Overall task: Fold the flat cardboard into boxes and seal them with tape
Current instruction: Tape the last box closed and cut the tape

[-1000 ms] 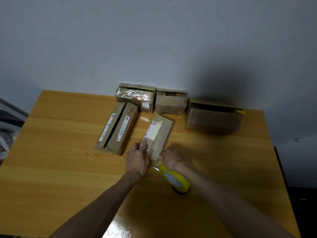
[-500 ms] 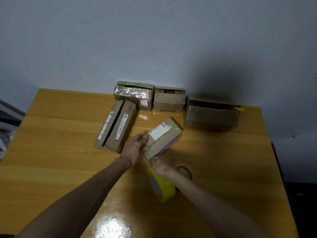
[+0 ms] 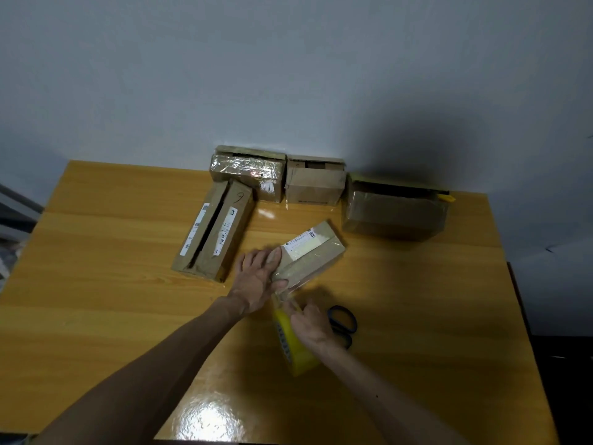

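Observation:
A small brown cardboard box [image 3: 313, 255] with a white label lies tilted in the middle of the wooden table [image 3: 96, 300]. My left hand [image 3: 258, 277] grips its near left end, fingers on top and thumb along the side. Just below it my right hand [image 3: 309, 322] holds a yellow roll of tape [image 3: 293, 348], fingers curled round it. A clear strip of tape runs from the roll up to the box's near end.
Black scissors [image 3: 345, 317] lie just right of my right hand. An open long box [image 3: 215, 234] lies to the left. Three boxes line the wall: a taped one [image 3: 248, 173], a plain one [image 3: 314, 183], a large one [image 3: 396, 210].
The box has been turned and lifted at one end, then set lower again. My right hand has drawn the tape roll down and toward me, uncovering the scissors.

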